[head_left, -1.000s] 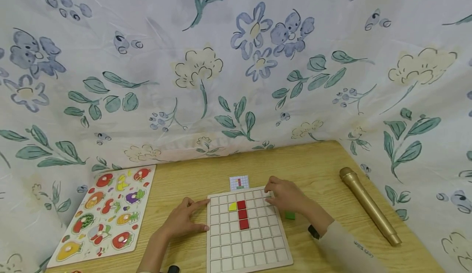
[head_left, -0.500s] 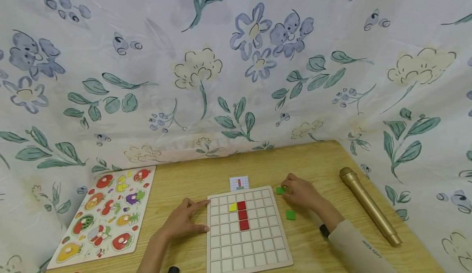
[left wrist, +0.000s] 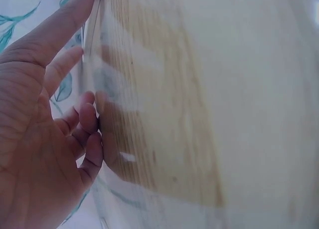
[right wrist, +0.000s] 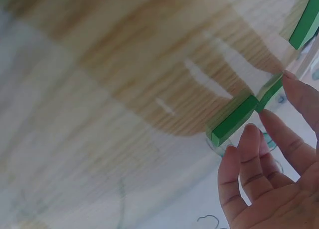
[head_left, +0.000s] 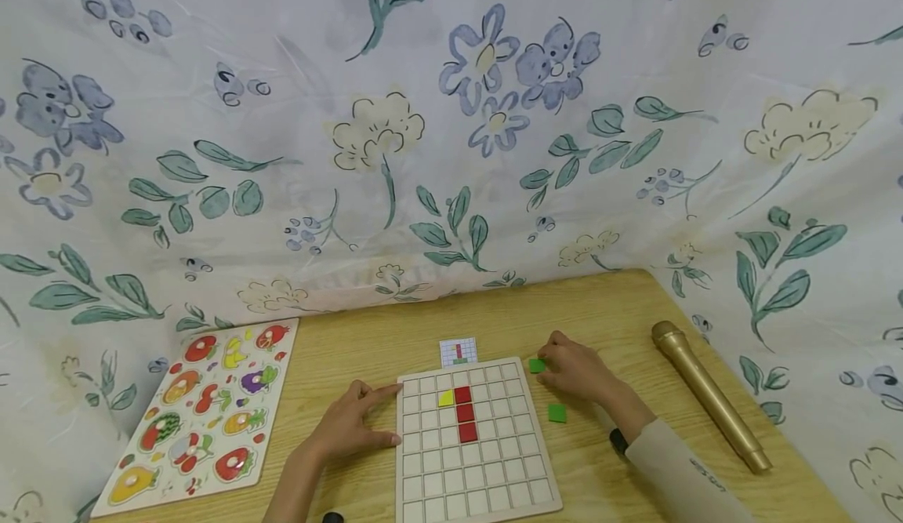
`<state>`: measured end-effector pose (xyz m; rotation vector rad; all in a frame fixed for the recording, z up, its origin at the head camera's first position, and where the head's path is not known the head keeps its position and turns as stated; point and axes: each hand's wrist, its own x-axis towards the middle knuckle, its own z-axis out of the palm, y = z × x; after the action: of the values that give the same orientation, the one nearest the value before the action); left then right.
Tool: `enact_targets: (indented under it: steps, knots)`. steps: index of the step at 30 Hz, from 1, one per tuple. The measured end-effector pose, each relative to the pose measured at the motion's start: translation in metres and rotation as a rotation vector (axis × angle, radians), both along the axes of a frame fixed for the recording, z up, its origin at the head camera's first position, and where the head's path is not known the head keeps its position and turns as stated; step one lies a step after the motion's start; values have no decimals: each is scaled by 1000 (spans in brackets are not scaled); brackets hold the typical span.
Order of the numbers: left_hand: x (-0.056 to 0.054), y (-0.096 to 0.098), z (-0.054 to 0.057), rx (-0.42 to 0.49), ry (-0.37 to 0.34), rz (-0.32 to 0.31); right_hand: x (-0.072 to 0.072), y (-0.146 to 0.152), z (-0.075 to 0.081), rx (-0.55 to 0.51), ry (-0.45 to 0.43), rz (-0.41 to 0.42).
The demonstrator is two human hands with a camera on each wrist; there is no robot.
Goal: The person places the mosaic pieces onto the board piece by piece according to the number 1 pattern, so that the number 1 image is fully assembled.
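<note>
Left hand (head_left: 356, 423) unchanged from a second ago: thumb and index extended to the left edge of the grid board (head_left: 455, 460), the other fingers loosely bent, grasping nothing. Board sits center table, same three red tiles (head_left: 465, 412) in a column, yellow piece (head_left: 446, 398) left of the top one. Right hand (head_left: 582, 370) has moved off the board's upper right corner and now pinches a green tile (head_left: 536, 366) just right of it, thumb and fingertip on its edges. Around, left to right: fruit puzzle board (head_left: 201, 421), pattern card (head_left: 458, 351) just behind the grid board, second green tile (head_left: 557, 413) near the thumb, gold microphone (head_left: 708, 397). Right hand blocks a third green tile (right wrist: 232, 123) from the head view (right wrist view shows it).
</note>
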<state>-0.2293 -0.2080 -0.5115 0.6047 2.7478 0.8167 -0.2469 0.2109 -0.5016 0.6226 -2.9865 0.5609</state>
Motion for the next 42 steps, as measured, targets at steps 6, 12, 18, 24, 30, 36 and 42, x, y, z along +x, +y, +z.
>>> enact_targets:
  steps: [6,12,18,24,30,36,42]
  knots:
    - [1,0,0,5,0,-2,-1,0,-1,11,-16,-13]
    - [1,0,1,7,-5,1,-1,0,-2,11,-22,-20]
    - [2,0,0,9,-6,3,-1,-2,-3,29,-15,-15]
    - [2,0,-1,10,-14,8,0,-2,-4,32,0,-17]
    - [2,-1,0,8,-17,11,5,-3,0,18,54,12]
    - [2,0,1,1,-4,5,12,-13,10,-26,66,53]
    - [1,0,2,3,0,0,20,-35,16,-12,64,132]
